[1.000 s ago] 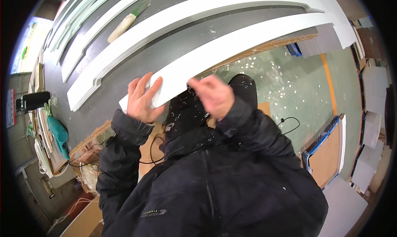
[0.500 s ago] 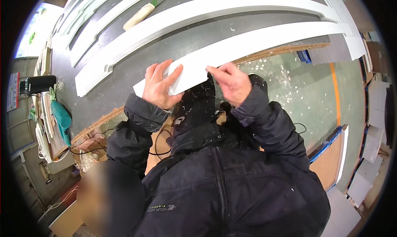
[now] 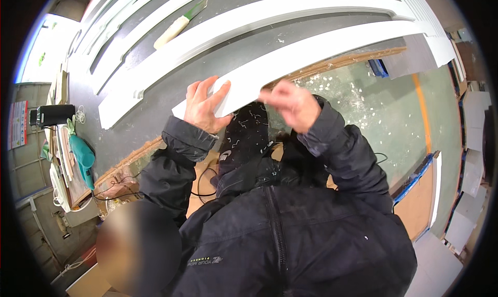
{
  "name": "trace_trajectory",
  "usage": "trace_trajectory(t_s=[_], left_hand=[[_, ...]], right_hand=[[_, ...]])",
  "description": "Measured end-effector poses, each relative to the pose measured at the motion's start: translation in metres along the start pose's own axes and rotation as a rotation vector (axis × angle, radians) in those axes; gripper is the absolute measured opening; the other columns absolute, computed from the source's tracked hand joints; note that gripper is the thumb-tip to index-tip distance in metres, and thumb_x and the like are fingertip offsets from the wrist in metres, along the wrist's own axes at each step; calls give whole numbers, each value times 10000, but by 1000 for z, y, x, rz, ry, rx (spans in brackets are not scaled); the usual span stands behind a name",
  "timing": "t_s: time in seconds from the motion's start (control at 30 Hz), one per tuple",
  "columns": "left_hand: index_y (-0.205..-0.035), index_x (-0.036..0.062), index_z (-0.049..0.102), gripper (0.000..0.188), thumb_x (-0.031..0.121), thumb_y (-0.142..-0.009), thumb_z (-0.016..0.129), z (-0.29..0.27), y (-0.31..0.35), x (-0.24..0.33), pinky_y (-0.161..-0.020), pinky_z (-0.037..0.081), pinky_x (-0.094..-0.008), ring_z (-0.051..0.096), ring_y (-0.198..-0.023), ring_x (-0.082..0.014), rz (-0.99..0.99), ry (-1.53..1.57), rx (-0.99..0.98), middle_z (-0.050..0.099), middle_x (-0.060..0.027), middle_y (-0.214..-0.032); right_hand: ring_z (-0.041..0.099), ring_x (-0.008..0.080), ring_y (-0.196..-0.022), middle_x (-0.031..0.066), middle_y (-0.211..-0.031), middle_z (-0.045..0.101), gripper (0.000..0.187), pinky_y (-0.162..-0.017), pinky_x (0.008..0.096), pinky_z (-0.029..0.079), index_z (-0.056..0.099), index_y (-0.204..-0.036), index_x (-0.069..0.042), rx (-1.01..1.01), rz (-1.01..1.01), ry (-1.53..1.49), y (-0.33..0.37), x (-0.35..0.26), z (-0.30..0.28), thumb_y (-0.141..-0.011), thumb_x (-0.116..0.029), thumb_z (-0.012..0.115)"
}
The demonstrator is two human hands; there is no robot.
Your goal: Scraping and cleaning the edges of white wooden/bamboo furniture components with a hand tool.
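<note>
**White board under two hands at the tabletop's near edge**

A long white board (image 3: 306, 50) lies along the near edge of the grey tabletop (image 3: 151, 111), in front of another white strip (image 3: 228, 28). Its face is smooth and plain; it is broader at the left end, and its near edge steps inward beside the right hand (image 3: 290, 104). The left hand (image 3: 204, 106) rests on that broad end, fingers spread on the face, thumb down by the near edge. The right hand's fingers are bunched at the step, but blurred: whether they pinch anything, I cannot tell.

The left hand covers part of the board's end, and its underside is out of sight. Whether its far end touches the ribbed white panel (image 3: 438, 50) is unclear. A round blur hides the lower left.
</note>
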State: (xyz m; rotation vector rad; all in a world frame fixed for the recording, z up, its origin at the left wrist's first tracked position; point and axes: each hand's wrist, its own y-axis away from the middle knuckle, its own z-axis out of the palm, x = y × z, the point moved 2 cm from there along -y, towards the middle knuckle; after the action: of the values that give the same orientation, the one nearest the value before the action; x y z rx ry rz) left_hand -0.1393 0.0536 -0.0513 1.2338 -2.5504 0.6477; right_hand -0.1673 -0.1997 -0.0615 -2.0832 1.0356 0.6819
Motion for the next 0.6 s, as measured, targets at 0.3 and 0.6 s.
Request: trace_trajectory(t_s=[0.3, 0.6], left_hand=[[-1319, 141, 595, 829, 244, -550, 886, 7, -16, 6, -1004, 410, -492, 438, -1223, -423, 9, 4, -9, 479, -212, -1371], [-1310, 166, 618, 733, 189, -615, 848, -13, 20, -18, -1026, 394, -495, 451, -1222, -420, 98, -54, -28, 458, -197, -1432]], right_hand=[[627, 180, -734, 81, -881, 587, 490, -650, 282, 513, 679, -1240, -148, -14, 116, -143, 27, -6, 14, -826, 102, 602], [603, 134, -776, 74, -942, 576, 409, -702, 236, 499, 644, -1289, -94, 558, 328, -3, 25, -13, 47, -918, 69, 587]])
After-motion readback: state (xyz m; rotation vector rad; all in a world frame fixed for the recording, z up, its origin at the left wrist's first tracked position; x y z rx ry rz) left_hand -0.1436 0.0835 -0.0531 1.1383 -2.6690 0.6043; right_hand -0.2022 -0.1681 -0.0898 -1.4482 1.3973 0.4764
